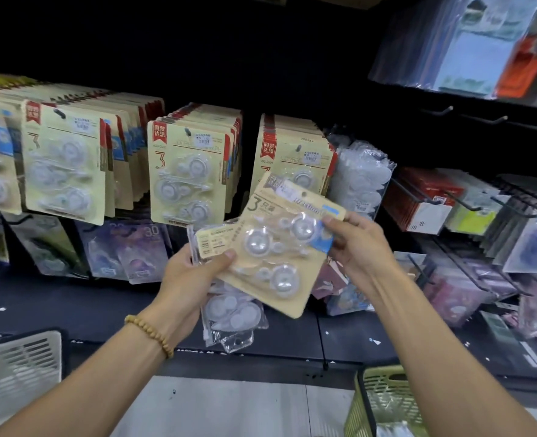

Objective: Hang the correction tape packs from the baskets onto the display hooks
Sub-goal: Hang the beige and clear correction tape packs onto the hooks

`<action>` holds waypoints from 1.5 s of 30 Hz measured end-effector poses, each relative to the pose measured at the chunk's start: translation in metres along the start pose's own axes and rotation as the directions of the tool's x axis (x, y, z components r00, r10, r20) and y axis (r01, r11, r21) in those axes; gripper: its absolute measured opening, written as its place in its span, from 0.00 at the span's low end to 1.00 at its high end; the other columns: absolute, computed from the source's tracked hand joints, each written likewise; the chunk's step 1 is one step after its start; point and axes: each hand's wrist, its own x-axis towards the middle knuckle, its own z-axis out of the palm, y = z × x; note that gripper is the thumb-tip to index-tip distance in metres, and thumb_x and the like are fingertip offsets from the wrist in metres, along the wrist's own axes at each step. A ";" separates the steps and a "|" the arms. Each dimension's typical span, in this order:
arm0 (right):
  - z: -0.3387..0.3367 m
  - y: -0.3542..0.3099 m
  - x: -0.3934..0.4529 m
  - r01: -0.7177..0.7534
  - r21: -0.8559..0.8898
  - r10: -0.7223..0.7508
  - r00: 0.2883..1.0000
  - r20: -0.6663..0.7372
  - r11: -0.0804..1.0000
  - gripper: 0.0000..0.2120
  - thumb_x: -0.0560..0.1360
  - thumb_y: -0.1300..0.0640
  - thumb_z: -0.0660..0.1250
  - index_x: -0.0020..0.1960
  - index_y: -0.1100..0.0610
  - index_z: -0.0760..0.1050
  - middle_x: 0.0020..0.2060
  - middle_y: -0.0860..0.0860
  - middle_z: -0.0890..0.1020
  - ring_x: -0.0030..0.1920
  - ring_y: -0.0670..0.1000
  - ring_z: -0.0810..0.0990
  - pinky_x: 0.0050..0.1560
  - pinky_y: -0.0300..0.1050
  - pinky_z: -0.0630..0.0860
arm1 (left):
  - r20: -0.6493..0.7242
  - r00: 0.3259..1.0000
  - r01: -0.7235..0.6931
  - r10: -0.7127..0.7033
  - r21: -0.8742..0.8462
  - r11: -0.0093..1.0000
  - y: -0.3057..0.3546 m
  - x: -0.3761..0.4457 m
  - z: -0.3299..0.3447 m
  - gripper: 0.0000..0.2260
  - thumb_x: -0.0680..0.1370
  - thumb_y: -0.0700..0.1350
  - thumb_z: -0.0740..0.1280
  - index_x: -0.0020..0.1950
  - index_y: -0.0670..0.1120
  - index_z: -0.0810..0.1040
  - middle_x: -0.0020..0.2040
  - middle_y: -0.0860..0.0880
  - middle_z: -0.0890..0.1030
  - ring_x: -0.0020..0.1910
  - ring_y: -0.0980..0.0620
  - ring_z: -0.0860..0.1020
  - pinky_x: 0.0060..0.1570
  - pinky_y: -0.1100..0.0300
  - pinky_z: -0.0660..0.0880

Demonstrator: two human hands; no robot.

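Between both hands, before the hook wall: a tan correction tape pack (279, 244), tilted.

Right hand (360, 247) pinches the pack's right edge, thumb on its face. Left hand (191, 272) grips a clear-wrapped pack (229, 313) hanging below it, thumb pressing the tan pack's lower left corner. Above and beyond the hands, matching packs (188, 171) hang in rows on hooks. Green basket (383, 405) under the right forearm; white basket (18, 367) left of the left forearm, which wears a bead bracelet (150, 334).

Both hands, left (194, 269) and right (360, 247), grip a tilted correction tape pack (279, 247) before hanging packs (188, 171).
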 end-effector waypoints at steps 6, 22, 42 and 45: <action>0.018 -0.036 0.026 0.262 -0.163 -0.274 0.960 -0.054 0.951 0.06 0.82 0.62 0.66 0.47 0.56 0.78 0.37 0.45 0.86 0.40 0.44 0.85 0.43 0.43 0.81 | -0.119 0.991 -0.042 0.058 0.135 0.990 -0.005 0.007 -0.014 0.07 0.80 0.40 0.70 0.55 0.50 0.81 0.53 0.51 0.86 0.55 0.50 0.83 0.57 0.54 0.77; 0.040 -0.036 0.072 0.285 -0.337 -0.375 0.895 -0.242 0.897 0.08 0.79 0.57 0.69 0.42 0.51 0.78 0.36 0.49 0.82 0.37 0.48 0.79 0.42 0.47 0.78 | -0.088 0.992 -0.079 0.092 0.148 0.986 -0.008 0.009 -0.014 0.09 0.79 0.38 0.70 0.55 0.51 0.82 0.50 0.55 0.87 0.53 0.56 0.84 0.55 0.57 0.77; -0.002 -0.004 0.004 0.113 -0.508 -0.203 0.971 -0.124 0.854 0.15 0.76 0.44 0.72 0.50 0.56 0.78 0.41 0.51 0.84 0.42 0.48 0.83 0.48 0.46 0.79 | 0.177 0.979 0.160 -0.103 -0.348 0.924 -0.004 0.004 0.028 0.16 0.82 0.39 0.63 0.70 0.43 0.75 0.63 0.40 0.82 0.63 0.39 0.80 0.52 0.45 0.83; -0.023 0.019 -0.035 -0.073 -0.426 0.219 0.926 0.306 0.902 0.17 0.70 0.46 0.74 0.52 0.57 0.80 0.47 0.56 0.86 0.43 0.50 0.85 0.47 0.47 0.83 | 0.213 0.972 0.175 -0.099 -0.382 0.907 -0.005 -0.002 0.046 0.19 0.80 0.40 0.65 0.72 0.44 0.74 0.65 0.41 0.81 0.64 0.39 0.79 0.49 0.46 0.83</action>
